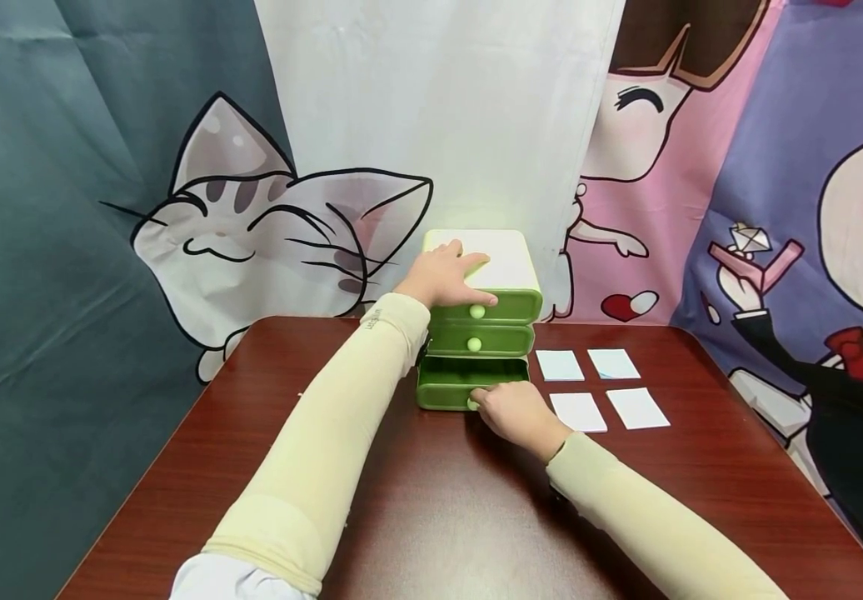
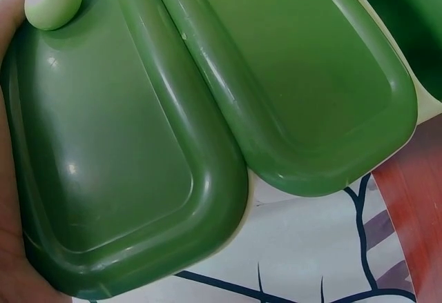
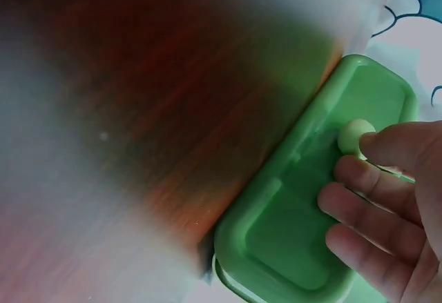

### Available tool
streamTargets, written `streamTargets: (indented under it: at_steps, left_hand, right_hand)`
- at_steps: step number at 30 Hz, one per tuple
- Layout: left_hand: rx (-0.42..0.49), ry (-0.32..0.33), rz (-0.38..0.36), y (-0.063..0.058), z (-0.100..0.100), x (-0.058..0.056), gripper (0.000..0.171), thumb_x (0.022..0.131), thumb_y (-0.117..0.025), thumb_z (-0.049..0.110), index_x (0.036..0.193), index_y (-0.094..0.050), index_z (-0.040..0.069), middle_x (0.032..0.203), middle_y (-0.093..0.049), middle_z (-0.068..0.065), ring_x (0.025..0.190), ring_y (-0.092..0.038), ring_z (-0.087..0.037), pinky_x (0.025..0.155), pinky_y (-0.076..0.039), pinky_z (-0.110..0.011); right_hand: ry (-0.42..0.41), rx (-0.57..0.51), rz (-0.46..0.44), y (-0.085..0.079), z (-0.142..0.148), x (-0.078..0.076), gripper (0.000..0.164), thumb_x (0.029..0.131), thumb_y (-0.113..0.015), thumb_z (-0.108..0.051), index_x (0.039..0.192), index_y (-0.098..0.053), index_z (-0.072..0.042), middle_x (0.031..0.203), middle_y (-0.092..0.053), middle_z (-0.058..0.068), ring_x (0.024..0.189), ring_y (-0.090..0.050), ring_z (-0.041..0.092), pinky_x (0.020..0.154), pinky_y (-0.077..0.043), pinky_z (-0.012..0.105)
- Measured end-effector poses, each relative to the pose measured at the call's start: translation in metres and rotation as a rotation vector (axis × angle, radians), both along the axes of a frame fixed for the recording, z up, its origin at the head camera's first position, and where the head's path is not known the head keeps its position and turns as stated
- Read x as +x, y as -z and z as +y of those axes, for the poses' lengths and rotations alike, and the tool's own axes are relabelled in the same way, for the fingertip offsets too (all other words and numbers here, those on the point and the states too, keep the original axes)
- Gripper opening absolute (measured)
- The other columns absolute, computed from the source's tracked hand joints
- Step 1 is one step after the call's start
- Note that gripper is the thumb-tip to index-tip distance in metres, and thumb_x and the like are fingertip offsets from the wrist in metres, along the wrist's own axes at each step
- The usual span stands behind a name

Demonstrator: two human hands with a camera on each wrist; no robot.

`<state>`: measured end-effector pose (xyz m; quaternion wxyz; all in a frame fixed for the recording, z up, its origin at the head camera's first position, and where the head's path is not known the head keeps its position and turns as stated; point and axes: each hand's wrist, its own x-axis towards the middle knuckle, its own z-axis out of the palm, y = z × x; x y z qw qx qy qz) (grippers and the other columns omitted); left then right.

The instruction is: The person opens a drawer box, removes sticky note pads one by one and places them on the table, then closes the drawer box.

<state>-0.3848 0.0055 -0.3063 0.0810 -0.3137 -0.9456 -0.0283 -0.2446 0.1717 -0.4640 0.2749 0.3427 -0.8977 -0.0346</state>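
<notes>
A small green drawer cabinet with a white top point(image 1: 510, 262) stands at the back of the table. My left hand point(image 1: 441, 277) lies over its top left part, fingers spread, thumb along the upper front edge. Below that hand, the top drawer point(image 2: 103, 130) and the middle drawer point(image 2: 311, 75) show their fronts in the left wrist view. The bottom drawer point(image 1: 439, 398) is pulled out, and its visible inside holds nothing. My right hand point(image 1: 519, 414) pinches that drawer's round pale knob point(image 3: 353, 136) between thumb and forefinger, the other fingers beside the drawer front.
Several square white paper notes point(image 1: 578, 412) lie flat on the table to the right of the cabinet, near my right hand. The dark red wooden table point(image 1: 431, 517) stretches toward me. A cartoon-printed curtain point(image 1: 446, 100) hangs close behind the cabinet.
</notes>
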Motion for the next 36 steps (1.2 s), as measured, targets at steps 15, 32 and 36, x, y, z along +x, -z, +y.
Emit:
streamTargets:
  at_steps: [15,32,36]
  left_hand:
    - [0.011,0.001,0.005,-0.003,-0.004,0.002,0.092,0.078,-0.053,0.086,0.155,-0.039,0.039,0.129,-0.047,-0.008,0.109,-0.053,-0.026,0.09,-0.047,-0.046]
    - [-0.028,0.005,-0.021,-0.008,-0.004,0.003,0.091,0.08,-0.053,0.085,0.156,-0.038,0.036,0.136,-0.046,-0.009,0.118,-0.051,-0.026,0.091,-0.048,-0.047]
    - [-0.038,0.007,-0.026,-0.008,-0.004,0.003,0.092,0.08,-0.052,0.085,0.156,-0.037,0.036,0.136,-0.046,-0.009,0.118,-0.051,-0.026,0.091,-0.049,-0.047]
  right_hand:
    - [0.115,-0.095,-0.066,0.001,-0.01,-0.034,0.019,0.088,-0.072,-0.012,0.076,-0.057,-0.012,0.064,-0.059,0.004,0.056,-0.063,0.03,0.047,-0.05,0.046]
    - [0.128,-0.118,-0.144,0.002,-0.006,-0.048,0.009,0.08,-0.071,-0.009,0.086,-0.07,-0.014,0.074,-0.066,0.001,0.068,-0.067,0.027,0.058,-0.054,0.045]
    - [0.125,-0.153,-0.185,0.004,-0.003,-0.05,0.016,0.08,-0.073,-0.008,0.094,-0.072,-0.015,0.079,-0.069,0.0,0.072,-0.068,0.026,0.059,-0.054,0.045]
